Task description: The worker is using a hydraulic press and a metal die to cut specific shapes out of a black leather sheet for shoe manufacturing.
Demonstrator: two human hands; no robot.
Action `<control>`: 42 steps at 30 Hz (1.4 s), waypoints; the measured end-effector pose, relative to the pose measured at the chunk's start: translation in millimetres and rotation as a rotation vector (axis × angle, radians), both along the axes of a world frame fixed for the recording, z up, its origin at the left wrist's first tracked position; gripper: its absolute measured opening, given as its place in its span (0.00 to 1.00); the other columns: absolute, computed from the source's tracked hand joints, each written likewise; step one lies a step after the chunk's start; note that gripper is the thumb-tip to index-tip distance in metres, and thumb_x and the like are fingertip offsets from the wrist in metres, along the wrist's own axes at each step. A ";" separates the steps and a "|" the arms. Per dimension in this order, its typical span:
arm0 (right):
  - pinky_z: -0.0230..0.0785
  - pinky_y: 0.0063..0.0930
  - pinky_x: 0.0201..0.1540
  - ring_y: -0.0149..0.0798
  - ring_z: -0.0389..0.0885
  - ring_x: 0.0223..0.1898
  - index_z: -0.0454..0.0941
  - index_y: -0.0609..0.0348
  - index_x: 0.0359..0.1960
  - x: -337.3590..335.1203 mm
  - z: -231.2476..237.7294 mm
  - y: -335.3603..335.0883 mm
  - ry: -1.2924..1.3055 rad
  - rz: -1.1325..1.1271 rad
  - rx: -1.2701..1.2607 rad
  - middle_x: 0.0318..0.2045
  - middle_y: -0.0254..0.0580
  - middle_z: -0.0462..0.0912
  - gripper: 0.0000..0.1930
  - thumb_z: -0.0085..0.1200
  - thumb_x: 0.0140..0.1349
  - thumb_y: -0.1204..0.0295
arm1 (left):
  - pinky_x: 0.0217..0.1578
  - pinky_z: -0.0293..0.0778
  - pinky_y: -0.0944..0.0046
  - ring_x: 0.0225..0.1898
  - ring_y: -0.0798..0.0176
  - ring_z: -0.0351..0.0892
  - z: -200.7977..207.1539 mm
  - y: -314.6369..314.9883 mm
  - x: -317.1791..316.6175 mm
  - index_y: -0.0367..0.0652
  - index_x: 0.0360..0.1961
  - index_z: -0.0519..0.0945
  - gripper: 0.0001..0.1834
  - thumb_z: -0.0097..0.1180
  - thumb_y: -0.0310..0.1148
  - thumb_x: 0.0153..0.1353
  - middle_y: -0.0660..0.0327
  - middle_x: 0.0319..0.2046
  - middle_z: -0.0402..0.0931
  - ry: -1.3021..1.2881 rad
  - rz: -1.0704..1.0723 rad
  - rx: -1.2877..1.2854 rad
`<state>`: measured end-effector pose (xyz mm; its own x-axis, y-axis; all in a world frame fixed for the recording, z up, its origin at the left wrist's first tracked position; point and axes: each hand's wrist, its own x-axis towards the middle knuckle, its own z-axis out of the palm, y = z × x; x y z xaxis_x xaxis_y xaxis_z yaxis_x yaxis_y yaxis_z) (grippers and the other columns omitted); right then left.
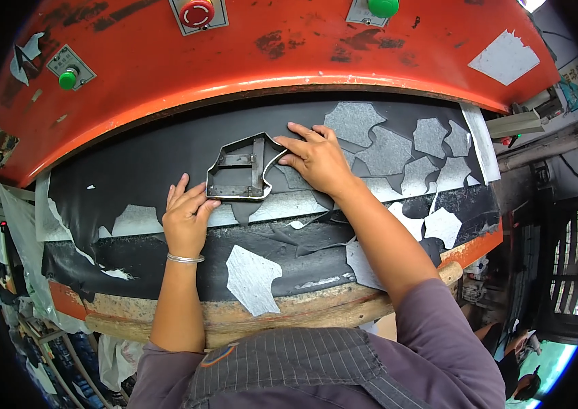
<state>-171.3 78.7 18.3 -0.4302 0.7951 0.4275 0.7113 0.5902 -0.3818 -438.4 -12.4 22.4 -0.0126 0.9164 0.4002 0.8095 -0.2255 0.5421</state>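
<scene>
A metal cutting die [257, 163] with an angular outline and inner cross bars lies on a black leather-like sheet [146, 170]. My left hand [185, 217] has its thumb and forefinger at the die's lower left corner, the other fingers reaching up over the sheet. At the die's upper right edge, my right hand [319, 160] grips the rim between thumb and fingers. Several grey cut pieces [384, 151] with curved notches lie to the right of it. One cut piece [253, 279] rests nearer to me, between my forearms.
A red machine beam [302, 58] spans the far side, with a red stop button [197, 13] and green buttons [67, 80]. A worn wooden edge [234, 326] runs along the front. Clear plastic [33, 238] hangs at the left. Another person [527, 385] is partly visible at lower right.
</scene>
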 end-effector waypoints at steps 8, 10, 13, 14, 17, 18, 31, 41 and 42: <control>0.56 0.42 0.61 0.37 0.73 0.57 0.80 0.46 0.49 -8.1 -2.8 0.3 0.024 0.019 -0.013 0.48 0.43 0.82 0.18 0.59 0.57 0.59 | 0.62 0.61 0.48 0.54 0.50 0.77 -3.9 0.1 -12.4 0.38 0.30 0.86 0.08 0.67 0.29 0.47 0.54 0.38 0.83 -0.026 -0.036 0.024; 0.56 0.42 0.62 0.37 0.73 0.58 0.80 0.47 0.49 -5.6 -6.1 0.8 0.024 0.018 -0.020 0.48 0.42 0.82 0.18 0.59 0.57 0.60 | 0.62 0.61 0.48 0.54 0.50 0.77 -6.6 -1.5 -9.4 0.38 0.30 0.86 0.08 0.67 0.29 0.47 0.54 0.38 0.83 -0.035 -0.031 0.034; 0.57 0.41 0.61 0.39 0.74 0.57 0.80 0.52 0.47 1.0 -10.4 5.7 0.213 0.053 -0.083 0.47 0.42 0.82 0.18 0.62 0.54 0.65 | 0.62 0.61 0.48 0.55 0.50 0.76 -8.1 -3.1 -9.9 0.39 0.30 0.86 0.07 0.66 0.28 0.49 0.55 0.39 0.84 -0.047 -0.031 0.032; 0.57 0.41 0.61 0.39 0.74 0.57 0.80 0.52 0.47 0.6 -10.2 5.1 0.214 0.053 -0.084 0.47 0.42 0.82 0.18 0.62 0.54 0.65 | 0.63 0.59 0.48 0.56 0.49 0.75 -8.2 -3.0 -10.7 0.40 0.31 0.86 0.07 0.65 0.27 0.50 0.56 0.40 0.84 -0.050 -0.037 0.020; 0.60 0.40 0.60 0.40 0.76 0.55 0.81 0.54 0.45 -2.0 -8.7 4.1 0.154 0.030 0.006 0.45 0.42 0.83 0.16 0.62 0.54 0.66 | 0.62 0.60 0.49 0.55 0.53 0.76 -5.7 1.5 -5.7 0.42 0.31 0.87 0.07 0.65 0.32 0.51 0.57 0.39 0.84 0.005 -0.008 0.032; 0.61 0.40 0.59 0.41 0.77 0.53 0.81 0.54 0.44 -2.1 -10.1 5.5 0.186 -0.005 0.004 0.44 0.43 0.83 0.15 0.62 0.54 0.66 | 0.62 0.60 0.49 0.55 0.53 0.76 -5.2 2.8 -1.5 0.42 0.31 0.87 0.07 0.65 0.32 0.51 0.57 0.39 0.84 0.004 -0.011 0.032; 0.63 0.37 0.60 0.45 0.78 0.53 0.78 0.56 0.50 4.8 -10.7 8.0 0.169 -0.006 -0.003 0.48 0.44 0.82 0.21 0.63 0.54 0.67 | 0.63 0.55 0.50 0.57 0.55 0.74 -9.4 13.0 7.3 0.43 0.29 0.86 0.07 0.63 0.34 0.53 0.58 0.41 0.84 0.061 0.029 0.039; 0.64 0.38 0.58 0.47 0.76 0.53 0.76 0.60 0.50 55.9 -11.0 7.1 0.357 -0.264 -0.144 0.45 0.45 0.83 0.21 0.61 0.54 0.70 | 0.63 0.55 0.49 0.57 0.53 0.74 -4.0 13.4 7.2 0.40 0.31 0.85 0.08 0.64 0.33 0.52 0.58 0.41 0.83 0.076 0.029 0.035; 0.63 0.40 0.59 0.46 0.77 0.54 0.77 0.60 0.49 52.8 -10.1 6.4 0.254 -0.275 -0.042 0.44 0.44 0.83 0.20 0.61 0.55 0.69 | 0.63 0.55 0.49 0.57 0.53 0.74 -2.8 13.3 7.5 0.40 0.31 0.85 0.08 0.64 0.33 0.52 0.58 0.41 0.83 0.076 0.027 0.043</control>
